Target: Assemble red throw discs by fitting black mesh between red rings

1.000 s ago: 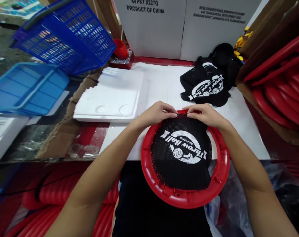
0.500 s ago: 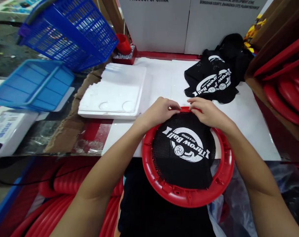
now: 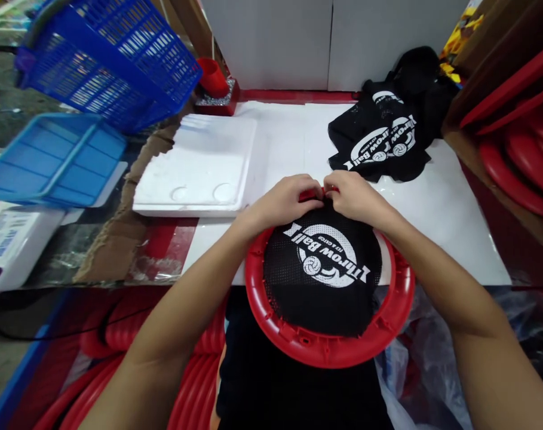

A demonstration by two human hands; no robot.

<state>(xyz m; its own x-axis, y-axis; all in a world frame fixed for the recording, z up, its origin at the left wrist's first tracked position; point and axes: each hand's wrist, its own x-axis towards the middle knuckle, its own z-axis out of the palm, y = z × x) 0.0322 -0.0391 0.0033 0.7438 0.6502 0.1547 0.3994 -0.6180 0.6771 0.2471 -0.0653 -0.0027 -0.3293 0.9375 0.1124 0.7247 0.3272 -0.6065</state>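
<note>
A red plastic ring lies on the near edge of the white table, partly overhanging it. A black mesh net with a white "Throw Ball" print is spread over the ring. My left hand and my right hand meet at the ring's far rim, fingers pinched on the net's edge there. The fingertips of both hands almost touch each other.
More black printed nets are piled at the table's back right. A white foam tray lies to the left. Blue baskets stand at the far left. Red rings fill a box on the right and are stacked below left.
My two hands have drawn closer together at the far rim, the right one sliding left. The view has shifted slightly.
</note>
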